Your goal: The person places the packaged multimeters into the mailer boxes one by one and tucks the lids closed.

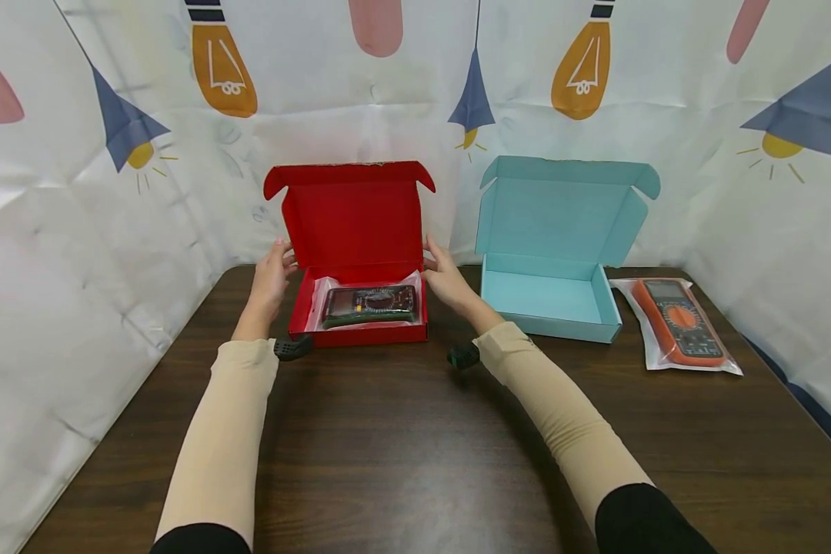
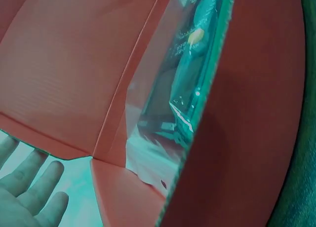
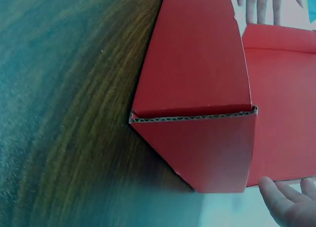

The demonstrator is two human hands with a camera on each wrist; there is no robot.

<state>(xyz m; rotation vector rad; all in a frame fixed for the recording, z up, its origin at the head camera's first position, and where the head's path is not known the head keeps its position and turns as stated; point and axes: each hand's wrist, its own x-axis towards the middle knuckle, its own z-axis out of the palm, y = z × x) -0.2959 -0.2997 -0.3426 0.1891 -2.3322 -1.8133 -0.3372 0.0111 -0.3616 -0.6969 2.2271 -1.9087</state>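
Observation:
An open red cardboard box point(image 1: 360, 336) stands on the table with its lid point(image 1: 353, 219) raised. Inside lies a dark multimeter point(image 1: 370, 305) in a clear plastic bag point(image 2: 148, 160). My left hand point(image 1: 270, 281) is at the left edge of the lid, its fingers point(image 2: 48, 182) extended beside that edge. On the other side, my right hand point(image 1: 450, 281) reaches to the lid's right edge, fingers loosely extended. In the right wrist view, both hands flank the lid, the right one point(image 3: 289, 205) at the bottom. Whether the fingertips touch the lid is unclear.
To the right stands a light blue box point(image 1: 554, 327) with its lid up. Beyond it, an orange multimeter point(image 1: 682, 319) lies in a clear bag near the right edge of the brown table point(image 1: 388, 462). A patterned white cloth point(image 1: 402, 100) hangs behind the boxes.

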